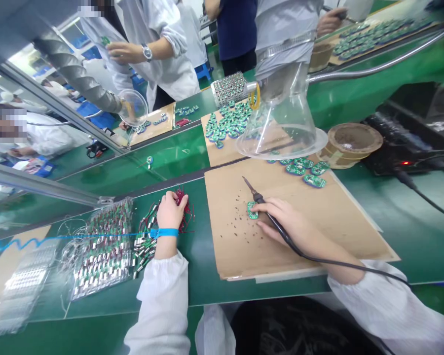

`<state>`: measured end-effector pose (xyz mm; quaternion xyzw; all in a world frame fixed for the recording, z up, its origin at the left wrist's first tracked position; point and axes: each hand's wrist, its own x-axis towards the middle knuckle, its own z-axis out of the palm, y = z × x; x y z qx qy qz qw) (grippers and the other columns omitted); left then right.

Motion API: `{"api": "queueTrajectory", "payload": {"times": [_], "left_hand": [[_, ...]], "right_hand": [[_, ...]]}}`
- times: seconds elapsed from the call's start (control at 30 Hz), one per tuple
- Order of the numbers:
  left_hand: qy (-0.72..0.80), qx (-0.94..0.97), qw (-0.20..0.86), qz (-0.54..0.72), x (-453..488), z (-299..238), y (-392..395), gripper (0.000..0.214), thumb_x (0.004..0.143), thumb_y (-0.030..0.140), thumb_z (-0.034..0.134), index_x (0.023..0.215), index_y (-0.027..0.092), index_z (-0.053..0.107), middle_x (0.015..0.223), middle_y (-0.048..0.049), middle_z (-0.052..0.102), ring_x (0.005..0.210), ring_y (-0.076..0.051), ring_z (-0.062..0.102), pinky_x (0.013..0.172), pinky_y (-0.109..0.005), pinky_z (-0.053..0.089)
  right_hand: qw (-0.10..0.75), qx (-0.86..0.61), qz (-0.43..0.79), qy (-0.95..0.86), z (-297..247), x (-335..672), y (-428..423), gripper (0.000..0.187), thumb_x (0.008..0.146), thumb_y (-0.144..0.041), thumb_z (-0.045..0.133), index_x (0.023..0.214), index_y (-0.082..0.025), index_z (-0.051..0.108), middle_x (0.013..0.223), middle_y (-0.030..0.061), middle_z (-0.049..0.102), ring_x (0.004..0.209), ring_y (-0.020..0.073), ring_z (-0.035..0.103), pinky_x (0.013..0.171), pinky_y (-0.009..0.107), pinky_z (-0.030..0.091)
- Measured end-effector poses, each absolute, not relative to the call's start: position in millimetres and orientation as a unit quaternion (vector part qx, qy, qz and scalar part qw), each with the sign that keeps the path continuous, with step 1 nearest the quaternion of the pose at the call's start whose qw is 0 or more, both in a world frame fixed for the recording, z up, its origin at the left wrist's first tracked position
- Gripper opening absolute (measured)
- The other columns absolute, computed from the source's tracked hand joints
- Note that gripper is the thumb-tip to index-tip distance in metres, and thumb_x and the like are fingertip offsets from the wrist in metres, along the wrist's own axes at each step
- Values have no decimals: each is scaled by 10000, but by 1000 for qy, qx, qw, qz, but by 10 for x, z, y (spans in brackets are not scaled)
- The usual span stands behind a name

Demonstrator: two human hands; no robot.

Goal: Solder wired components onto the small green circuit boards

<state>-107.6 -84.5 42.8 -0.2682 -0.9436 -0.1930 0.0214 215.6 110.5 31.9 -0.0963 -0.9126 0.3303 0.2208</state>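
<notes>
My right hand (pixel 286 222) rests on a brown cardboard sheet (pixel 340 222) and grips a black soldering iron (pixel 252 192), its tip pointing up and to the left. A small green circuit board (pixel 251 209) lies right at the fingertips. My left hand (pixel 170 209), with a blue strap on its wrist, reaches into a bundle of red wires (pixel 185 209) on the green table, fingers curled onto them. Whether they pinch a wire is hidden.
A tray of small wired parts (pixel 103 246) lies left of my left hand. Several green boards (pixel 305 172) sit at the cardboard's far edge under a clear fume hood (pixel 281 118). A solder roll (pixel 350 143) stands to the right. People in white coats stand across the table.
</notes>
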Motion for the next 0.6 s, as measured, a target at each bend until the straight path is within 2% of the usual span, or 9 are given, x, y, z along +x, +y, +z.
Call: {"api": "queueTrajectory", "payload": {"times": [0.17, 0.47, 0.53, 0.6], "left_hand": [[-939, -249, 3, -238, -1098, 408, -833, 179, 888, 356, 609, 778, 227, 551, 712, 8, 612, 674, -185, 576, 662, -277, 393], [-888, -258, -6, -380, -1006, 641, -916, 280, 948, 458, 558, 868, 198, 623, 896, -47, 721, 854, -198, 671, 828, -310, 530], [-866, -294, -55, -402, -836, 657, -806, 287, 945, 467, 583, 923, 187, 640, 900, -56, 739, 853, -197, 706, 825, -313, 565], [-822, -340, -162, -428, -583, 629, -650, 305, 933, 458, 629, 1046, 177, 654, 877, -55, 756, 796, -191, 733, 779, -315, 599]], "right_hand": [[218, -88, 329, -915, 302, 2141, 1120, 316, 983, -207, 598, 1287, -284, 557, 1161, 103, 654, 1077, 299, 635, 923, 497, 540], [208, -88, 328, -917, 332, 2137, 1103, 261, 993, -207, 587, 1246, -269, 576, 1131, 92, 656, 1044, 276, 630, 896, 467, 542], [208, -89, 329, -917, 324, 2127, 1100, 255, 994, -196, 575, 1238, -270, 585, 1130, 93, 661, 1053, 276, 634, 897, 461, 545], [213, -91, 336, -913, 304, 2115, 1101, 264, 991, -175, 560, 1234, -274, 595, 1125, 88, 663, 1056, 270, 640, 901, 448, 548]]}}
